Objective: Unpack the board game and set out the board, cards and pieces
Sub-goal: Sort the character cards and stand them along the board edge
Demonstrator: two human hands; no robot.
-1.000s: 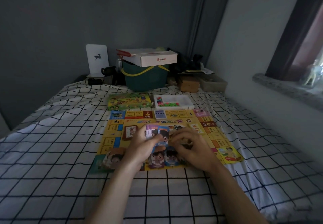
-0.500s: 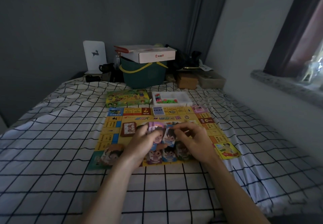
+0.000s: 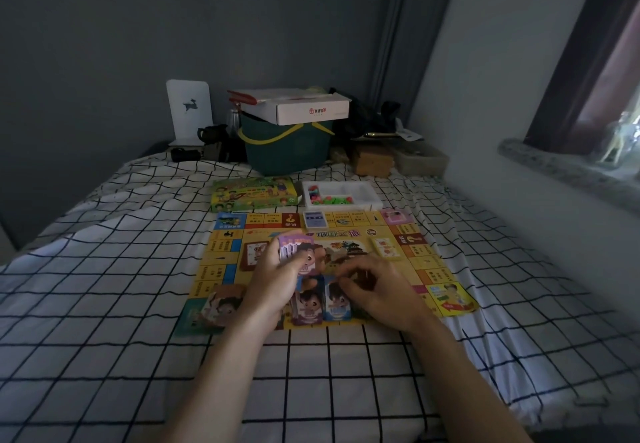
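Yellow board [image 3: 426, 264] lies flat on the checked sheet [image 3: 104, 304], its near edge just ahead of both wrists. The left hand [image 3: 277, 280] is closed round a fanned wad of notes [image 3: 298, 252], held upright over the board's centre. Directly below, at 6 o'clock from the wad, two note stacks [image 3: 322, 299] lie side by side along the near edge, long axes running away from the person; a third [image 3: 221, 304] lies at 8 o'clock, near the left corner. The right hand [image 3: 377, 287] is curled, fingertips pinched close just beside the right stack; whether it holds a note I cannot tell. It is the nearer hand to those stacks, so the next note probably passes from the wad, rightward and down.

Further out, a card deck [image 3: 315, 219] sits at 12 o'clock on the far edge, another [image 3: 386, 247] at 2 o'clock. Beyond the board are the box lid [image 3: 252, 193] and the tray [image 3: 360, 188] of pieces, still unpacked.
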